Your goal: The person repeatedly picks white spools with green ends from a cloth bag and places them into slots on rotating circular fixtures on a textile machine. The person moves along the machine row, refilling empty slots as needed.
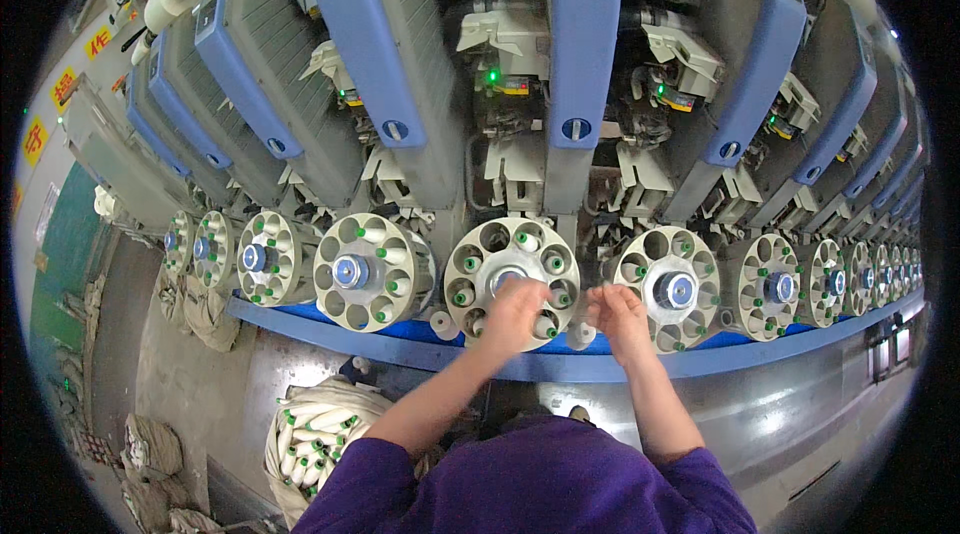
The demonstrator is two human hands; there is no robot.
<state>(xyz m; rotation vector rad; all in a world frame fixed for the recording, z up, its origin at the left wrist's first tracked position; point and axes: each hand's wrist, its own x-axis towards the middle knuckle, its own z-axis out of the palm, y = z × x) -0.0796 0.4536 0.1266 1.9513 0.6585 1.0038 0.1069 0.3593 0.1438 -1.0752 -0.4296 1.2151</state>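
Observation:
My left hand (516,310) is over the front of the middle round magazine (463,318), covering part of its hub. Its fingers are drawn together and slightly blurred. Level with it, my right hand (620,316) hovers in the gap beside the right-hand magazine (634,274), its fingers pinched together and pointing left. Anything between the fingertips of either hand is too fine to make out. Around the middle magazine, several pockets hold yarn bobbins with green tips, such as one bobbin (527,241) at the top; a few pockets look dark inside.
Similar magazines (352,272) line the winding machine on both sides, below blue upright panels (584,34). A blue rail (400,349) runs along the front. Near my left side stands a cloth sack (275,454) full of white yarn bobbins (318,439). Other sacks (153,446) lie farther left.

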